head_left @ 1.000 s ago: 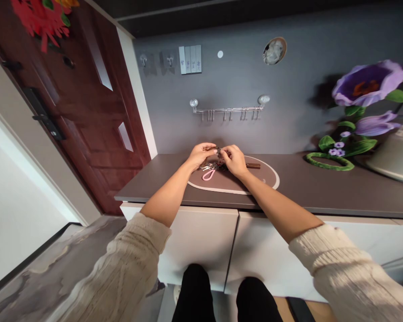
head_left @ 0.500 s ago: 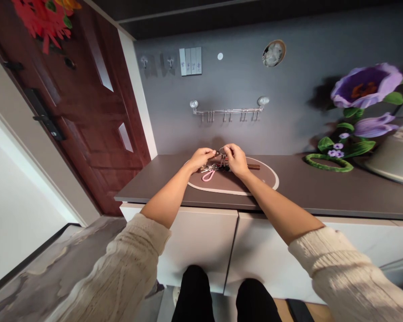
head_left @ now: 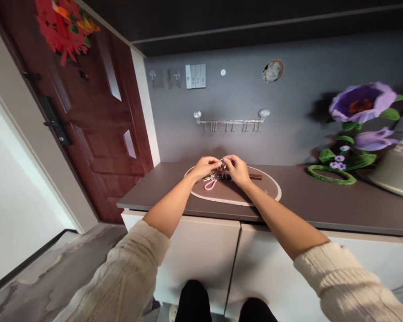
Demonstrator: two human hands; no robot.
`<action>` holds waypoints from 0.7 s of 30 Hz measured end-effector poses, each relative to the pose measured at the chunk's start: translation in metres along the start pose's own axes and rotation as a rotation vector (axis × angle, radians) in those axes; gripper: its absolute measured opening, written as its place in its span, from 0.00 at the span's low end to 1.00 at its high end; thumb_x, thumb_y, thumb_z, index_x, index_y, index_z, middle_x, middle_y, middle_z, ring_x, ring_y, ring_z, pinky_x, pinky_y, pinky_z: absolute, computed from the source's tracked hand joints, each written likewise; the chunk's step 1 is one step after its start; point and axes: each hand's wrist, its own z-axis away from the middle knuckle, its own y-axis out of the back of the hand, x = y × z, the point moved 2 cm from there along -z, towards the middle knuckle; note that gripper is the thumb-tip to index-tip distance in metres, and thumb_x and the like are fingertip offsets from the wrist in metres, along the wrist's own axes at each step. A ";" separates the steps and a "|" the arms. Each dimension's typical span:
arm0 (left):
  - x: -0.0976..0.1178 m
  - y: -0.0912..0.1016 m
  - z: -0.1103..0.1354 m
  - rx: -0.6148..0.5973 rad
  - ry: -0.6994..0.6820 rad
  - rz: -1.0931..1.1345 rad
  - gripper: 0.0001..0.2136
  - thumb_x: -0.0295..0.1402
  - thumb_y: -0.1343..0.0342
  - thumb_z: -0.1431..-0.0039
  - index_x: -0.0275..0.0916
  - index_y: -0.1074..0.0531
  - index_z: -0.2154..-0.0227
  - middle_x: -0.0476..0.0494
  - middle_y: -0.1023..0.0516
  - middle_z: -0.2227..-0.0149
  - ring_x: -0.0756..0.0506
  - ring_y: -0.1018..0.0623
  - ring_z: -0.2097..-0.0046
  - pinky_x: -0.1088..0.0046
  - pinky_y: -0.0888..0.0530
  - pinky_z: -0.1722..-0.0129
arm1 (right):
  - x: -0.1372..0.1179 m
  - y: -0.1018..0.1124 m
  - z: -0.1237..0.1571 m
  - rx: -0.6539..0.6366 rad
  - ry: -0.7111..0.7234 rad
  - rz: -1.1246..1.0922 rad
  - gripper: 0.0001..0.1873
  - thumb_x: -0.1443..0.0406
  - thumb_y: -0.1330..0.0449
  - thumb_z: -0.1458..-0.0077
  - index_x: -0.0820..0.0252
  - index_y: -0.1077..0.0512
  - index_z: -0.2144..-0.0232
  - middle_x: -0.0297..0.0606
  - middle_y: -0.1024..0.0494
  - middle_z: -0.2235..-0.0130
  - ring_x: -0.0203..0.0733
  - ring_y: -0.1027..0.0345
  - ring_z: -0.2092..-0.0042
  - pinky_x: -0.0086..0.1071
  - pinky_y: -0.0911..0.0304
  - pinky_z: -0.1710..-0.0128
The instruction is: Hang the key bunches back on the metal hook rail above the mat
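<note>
Between my two hands is a metal key ring (head_left: 222, 161), held up just above an oval brown mat (head_left: 235, 195) with a pale rim. My left hand (head_left: 206, 167) pinches the ring from the left, thumb and fingers pressed together. From the right, my right hand (head_left: 235, 168) grips it, with keys (head_left: 225, 169) hanging under its fingertips. Below the hands, other keys (head_left: 208, 177) and a pink loop strap (head_left: 210, 184) lie on the mat. A brown strip (head_left: 255, 177) sticks out to the right of my right hand. My fingers partly hide the ring.
A rail with small hooks (head_left: 231, 122) is fixed to the grey wall behind the counter (head_left: 309, 201). Purple plush flowers (head_left: 361, 105) and a pale lampshade-like object (head_left: 394, 172) stand at the right. A dark red door (head_left: 97, 134) is at the left, white cabinet doors (head_left: 195, 250) below.
The view has tilted up slightly, so everything sits lower. My left hand has moved closer to my right, and their fingertips now nearly meet at the ring.
</note>
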 end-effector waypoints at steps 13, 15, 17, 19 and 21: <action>0.000 0.001 -0.004 0.170 -0.074 -0.018 0.12 0.37 0.43 0.56 0.32 0.26 0.72 0.47 0.26 0.74 0.52 0.30 0.73 0.75 0.34 0.69 | -0.002 -0.003 0.002 -0.103 -0.313 -0.433 0.22 0.50 0.37 0.65 0.63 0.32 0.74 0.32 0.31 0.77 0.33 0.40 0.75 0.29 0.41 0.72; 0.001 0.002 -0.004 0.175 -0.087 -0.019 0.12 0.37 0.43 0.55 0.32 0.26 0.72 0.47 0.25 0.74 0.52 0.30 0.72 0.75 0.33 0.68 | -0.002 -0.004 0.001 -0.100 -0.329 -0.425 0.22 0.50 0.37 0.65 0.63 0.32 0.75 0.32 0.32 0.78 0.32 0.41 0.75 0.29 0.41 0.73; 0.001 0.003 -0.004 0.199 -0.113 -0.057 0.11 0.37 0.44 0.54 0.33 0.26 0.73 0.47 0.25 0.74 0.51 0.29 0.72 0.74 0.33 0.67 | -0.002 -0.004 -0.002 -0.106 -0.315 -0.386 0.21 0.50 0.38 0.64 0.63 0.32 0.75 0.31 0.33 0.79 0.32 0.41 0.76 0.29 0.42 0.73; 0.003 0.004 -0.005 0.241 -0.149 -0.107 0.10 0.37 0.45 0.53 0.33 0.27 0.73 0.46 0.25 0.74 0.50 0.29 0.71 0.74 0.33 0.67 | -0.003 -0.004 -0.009 -0.115 -0.274 -0.327 0.20 0.51 0.39 0.62 0.62 0.32 0.75 0.32 0.32 0.78 0.33 0.41 0.75 0.29 0.43 0.72; 0.004 0.007 -0.006 0.296 -0.187 -0.136 0.10 0.36 0.46 0.51 0.33 0.27 0.72 0.45 0.25 0.72 0.50 0.28 0.70 0.73 0.32 0.65 | -0.005 -0.006 -0.017 -0.105 -0.221 -0.274 0.19 0.51 0.39 0.61 0.62 0.32 0.76 0.33 0.31 0.76 0.34 0.40 0.73 0.29 0.42 0.71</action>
